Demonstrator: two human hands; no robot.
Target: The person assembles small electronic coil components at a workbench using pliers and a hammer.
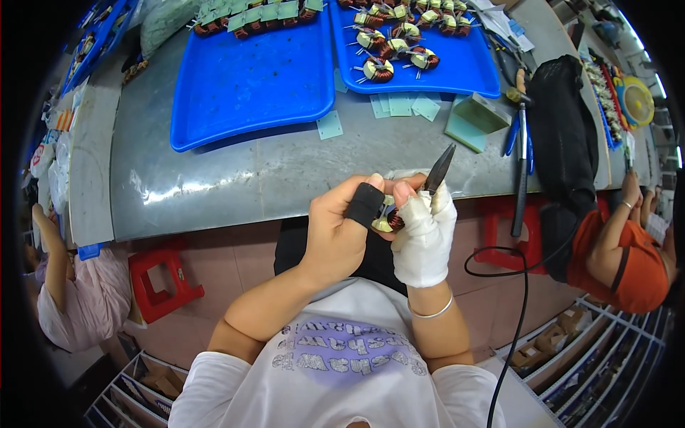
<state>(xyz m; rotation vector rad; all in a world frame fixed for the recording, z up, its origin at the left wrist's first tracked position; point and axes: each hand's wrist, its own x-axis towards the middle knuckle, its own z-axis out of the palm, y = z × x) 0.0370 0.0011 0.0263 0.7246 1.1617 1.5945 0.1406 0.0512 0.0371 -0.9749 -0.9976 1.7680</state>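
A small toroidal coil [386,222] with dark red wire and pale yellow wrapping is held between my two hands, just off the near edge of the bench. My left hand [337,227], with a black band round its thumb, pinches the coil from the left. My right hand [426,246] wears a white glove with bare fingertips showing. It is closed round pliers, whose dark pointed jaws [440,169] stick up and to the right, away from the coil. The pliers' handles are hidden in the palm. My right thumb and fingers are also close against the coil.
A blue tray [250,85] holds coils topped with green plates [260,14]. The right blue tray [457,77] holds loose coils [378,69]. Green squares [330,125], a green block [477,120], and a long-handled tool [522,164] lie nearer. Red stools [160,278] and co-workers flank me.
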